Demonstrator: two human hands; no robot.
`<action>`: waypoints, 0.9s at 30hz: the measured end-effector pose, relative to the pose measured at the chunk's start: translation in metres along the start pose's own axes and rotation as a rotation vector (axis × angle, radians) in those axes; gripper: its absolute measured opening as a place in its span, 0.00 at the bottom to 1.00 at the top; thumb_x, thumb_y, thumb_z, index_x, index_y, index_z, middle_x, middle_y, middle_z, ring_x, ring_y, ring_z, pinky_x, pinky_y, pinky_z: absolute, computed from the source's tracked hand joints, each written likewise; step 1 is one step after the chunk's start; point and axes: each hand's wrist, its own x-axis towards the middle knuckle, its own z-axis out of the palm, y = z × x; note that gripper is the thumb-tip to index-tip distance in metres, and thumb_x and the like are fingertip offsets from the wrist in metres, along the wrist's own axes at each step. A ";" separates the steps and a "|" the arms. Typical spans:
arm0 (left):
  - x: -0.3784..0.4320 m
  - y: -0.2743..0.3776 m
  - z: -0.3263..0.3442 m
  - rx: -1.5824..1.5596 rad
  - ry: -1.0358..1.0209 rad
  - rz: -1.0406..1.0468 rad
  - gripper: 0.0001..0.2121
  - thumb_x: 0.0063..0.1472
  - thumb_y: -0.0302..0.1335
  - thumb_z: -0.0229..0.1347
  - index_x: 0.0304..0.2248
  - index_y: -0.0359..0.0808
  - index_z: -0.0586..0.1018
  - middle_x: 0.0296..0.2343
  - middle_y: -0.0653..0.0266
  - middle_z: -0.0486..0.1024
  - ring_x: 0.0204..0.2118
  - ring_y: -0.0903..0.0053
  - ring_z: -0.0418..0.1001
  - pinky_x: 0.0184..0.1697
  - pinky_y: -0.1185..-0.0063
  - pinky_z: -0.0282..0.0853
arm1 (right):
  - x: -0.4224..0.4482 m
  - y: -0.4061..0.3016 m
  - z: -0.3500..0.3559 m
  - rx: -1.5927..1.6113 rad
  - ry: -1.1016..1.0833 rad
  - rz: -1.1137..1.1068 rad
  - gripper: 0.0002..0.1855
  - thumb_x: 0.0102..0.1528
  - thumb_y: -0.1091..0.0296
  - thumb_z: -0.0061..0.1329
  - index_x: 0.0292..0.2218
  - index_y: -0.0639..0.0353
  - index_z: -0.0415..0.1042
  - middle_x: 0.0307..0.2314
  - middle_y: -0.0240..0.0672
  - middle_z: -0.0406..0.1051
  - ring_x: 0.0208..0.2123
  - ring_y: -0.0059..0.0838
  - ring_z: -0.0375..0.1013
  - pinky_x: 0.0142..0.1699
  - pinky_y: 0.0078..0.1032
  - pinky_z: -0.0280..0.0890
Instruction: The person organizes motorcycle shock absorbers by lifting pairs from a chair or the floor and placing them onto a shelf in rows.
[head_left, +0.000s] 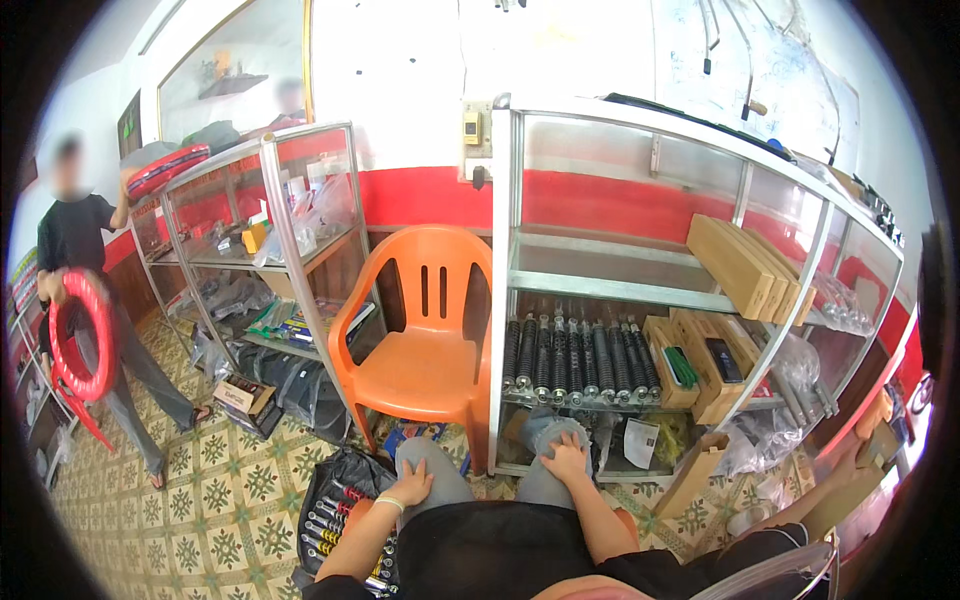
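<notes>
My left hand (409, 484) rests on my left knee with its fingers spread and nothing in it. Across my right knee lies my right hand (566, 456), also empty, fingers apart. On the floor beside my left leg, a black plastic bag (346, 469) is open around several shock absorbers (324, 534) with red, yellow and black springs. In front of my right knee, a row of black shock absorbers (577, 356) stands on the lower shelf of a glass display case (501, 300). Beside them sit a green bundle (679, 367) and a smartphone (722, 360), both on cardboard boxes.
An orange plastic chair (416, 367) stands ahead, between the case and a second glass cabinet (281, 217). At left, a person (75, 232) holds red-wrapped tires (81, 337). Another person's arm (795, 499) reaches in at right, by a cardboard box (844, 499). An upright carton (690, 476) stands near my right leg.
</notes>
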 end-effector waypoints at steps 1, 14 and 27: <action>0.007 0.005 -0.002 0.050 -0.050 -0.032 0.34 0.54 0.53 0.37 0.52 0.33 0.52 0.48 0.25 0.43 0.49 0.42 0.52 0.52 0.65 0.51 | 0.005 0.004 -0.001 -0.006 0.005 -0.002 0.26 0.40 0.48 0.49 0.41 0.47 0.69 0.52 0.37 0.50 0.56 0.42 0.43 0.54 0.50 0.43; 0.010 0.017 -0.017 0.138 -0.098 -0.037 0.36 0.53 0.54 0.37 0.53 0.35 0.50 0.48 0.28 0.44 0.43 0.45 0.62 0.46 0.67 0.60 | 0.009 0.005 -0.004 0.042 0.015 -0.001 0.24 0.40 0.51 0.49 0.40 0.48 0.70 0.52 0.35 0.50 0.56 0.42 0.41 0.52 0.52 0.44; 0.004 0.020 -0.017 0.147 -0.092 -0.042 0.36 0.53 0.55 0.37 0.53 0.37 0.50 0.48 0.28 0.45 0.42 0.44 0.63 0.45 0.67 0.61 | 0.006 0.007 -0.001 0.041 0.055 -0.007 0.23 0.40 0.51 0.49 0.39 0.48 0.71 0.52 0.36 0.51 0.56 0.41 0.42 0.53 0.49 0.44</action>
